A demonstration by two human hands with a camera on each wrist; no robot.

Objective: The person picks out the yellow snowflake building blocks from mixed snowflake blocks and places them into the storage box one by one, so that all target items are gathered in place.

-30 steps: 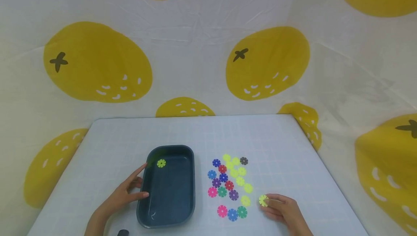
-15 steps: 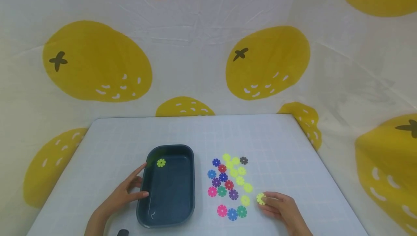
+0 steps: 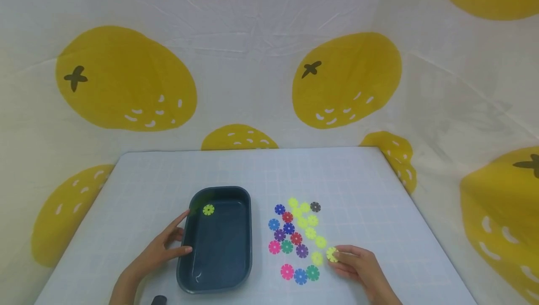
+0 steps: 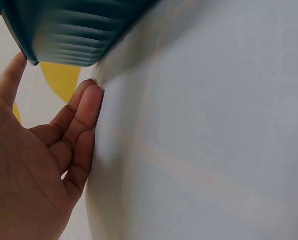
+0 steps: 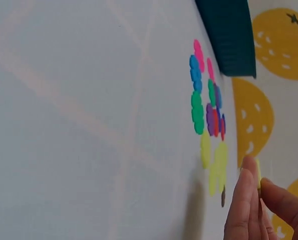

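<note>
A yellow notched plastic disc point(image 3: 332, 254) is pinched between the thumb and fingers of my right hand point(image 3: 358, 267). The right wrist view shows that disc point(image 5: 258, 174) edge-on, above the table. Just left of it lie several loose discs, among them a yellow one point(image 3: 317, 258), a green one point(image 3: 313, 272) and a purple one point(image 3: 302, 250). My left hand point(image 3: 156, 251) touches the left rim of a dark blue tray point(image 3: 251, 249) with index finger and thumb. Its other fingers are loosely bent beneath the rim point(image 4: 33, 60). One yellow disc point(image 3: 208, 209) lies inside the tray near the far left.
A white table point(image 3: 353, 178) with a faint grid bears everything. Pink, red, blue and yellow discs lie right of the tray, with a dark grey disc point(image 3: 315, 206) at the far end. A small black object point(image 3: 159, 300) shows at the front edge. Behind hangs a fruit-patterned cloth point(image 3: 244, 80).
My right hand has moved left and slightly away from me with the yellow disc, closer to the loose discs. The left hand and the tray have kept their places.
</note>
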